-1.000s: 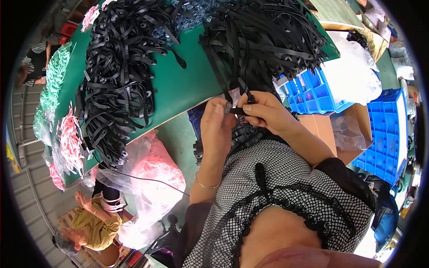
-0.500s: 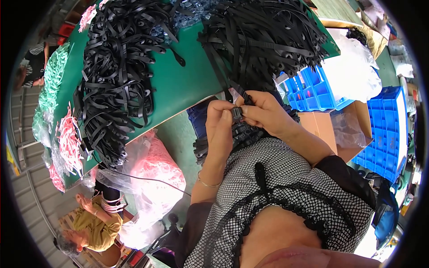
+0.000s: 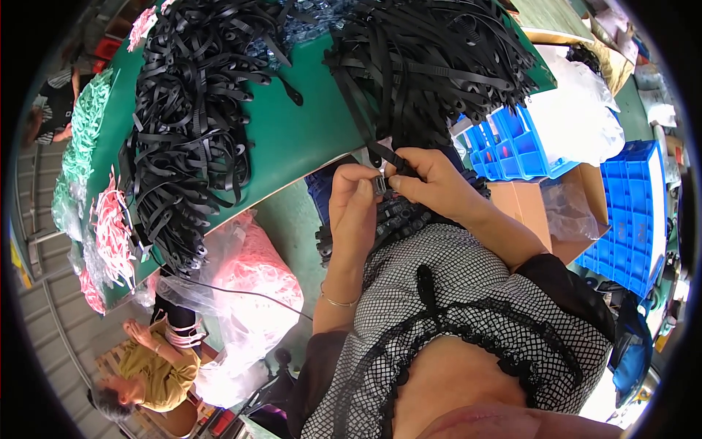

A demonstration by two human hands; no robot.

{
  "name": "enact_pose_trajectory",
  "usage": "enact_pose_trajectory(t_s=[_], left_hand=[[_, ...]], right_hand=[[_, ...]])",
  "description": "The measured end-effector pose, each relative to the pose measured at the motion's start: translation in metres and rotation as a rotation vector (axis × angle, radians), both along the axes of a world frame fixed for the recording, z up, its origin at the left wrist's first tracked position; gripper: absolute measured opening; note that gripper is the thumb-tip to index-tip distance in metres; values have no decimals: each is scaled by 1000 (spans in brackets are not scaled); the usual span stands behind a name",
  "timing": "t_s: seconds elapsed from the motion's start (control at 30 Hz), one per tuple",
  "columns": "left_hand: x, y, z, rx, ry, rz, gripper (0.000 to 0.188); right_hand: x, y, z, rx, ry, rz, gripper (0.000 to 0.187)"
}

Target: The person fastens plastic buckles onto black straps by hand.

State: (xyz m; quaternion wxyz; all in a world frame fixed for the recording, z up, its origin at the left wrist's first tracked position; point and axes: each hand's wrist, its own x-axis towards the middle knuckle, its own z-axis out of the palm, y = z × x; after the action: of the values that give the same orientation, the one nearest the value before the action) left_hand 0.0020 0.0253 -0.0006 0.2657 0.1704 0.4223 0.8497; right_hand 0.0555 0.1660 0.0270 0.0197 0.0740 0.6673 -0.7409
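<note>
Pinching a small, dark grey plastic buckle [image 3: 379, 185] between thumb and fingertips, the left hand [image 3: 352, 201] is closed narrow. The right hand [image 3: 430, 178], its thumb and fingers drawn together, grips a flat black strap [image 3: 395, 159] just beside the buckle; the fingers hide whether the strap passes through it. Buckle and strap are held up in front of the body, near the table's edge, with the 2 hands close together. A thin metal bracelet [image 3: 339, 303] circles the left wrist. Just below the hands, a heap of dark buckled pieces [image 3: 406, 219] lies at the lap, next to a black-and-white checked top [image 3: 439, 271] with black trim.

Beyond the hands is a green-topped table [image 3: 296, 139] bearing 2 large, tangled piles of black straps, a left pile [image 3: 191, 124] and a right pile [image 3: 439, 66]. Between them, toward the back, lie small bluish-grey pieces [image 3: 314, 22].

Left of the body, a clear plastic bag [image 3: 234, 373] holds pink material. To the right are an open brown cardboard box [image 3: 515, 212], 2 blue plastic crates [image 3: 621, 227] and a white plastic bag [image 3: 574, 117]. Farther left, a co-worker [image 3: 150, 366] wears a mustard-coloured top.
</note>
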Motion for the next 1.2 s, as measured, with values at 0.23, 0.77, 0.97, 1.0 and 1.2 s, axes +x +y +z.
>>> enact_pose_trajectory(t_s=[0.23, 0.77, 0.97, 1.0, 1.2], left_hand=[[4, -3, -3, -97, 87, 43, 13], [-15, -22, 15, -524, 583, 60, 15], [-8, -22, 19, -275, 57, -114, 15], [-9, -22, 18, -275, 56, -111, 15], [-7, -23, 9, -177, -65, -125, 9]], right_hand=[[1, -2, 5, -80, 13, 25, 9], [-1, 0, -15, -500, 331, 79, 12], [-1, 0, -14, -302, 191, 51, 16], [1, -3, -6, -253, 158, 70, 15], [-2, -3, -25, 56, 356, 78, 25]])
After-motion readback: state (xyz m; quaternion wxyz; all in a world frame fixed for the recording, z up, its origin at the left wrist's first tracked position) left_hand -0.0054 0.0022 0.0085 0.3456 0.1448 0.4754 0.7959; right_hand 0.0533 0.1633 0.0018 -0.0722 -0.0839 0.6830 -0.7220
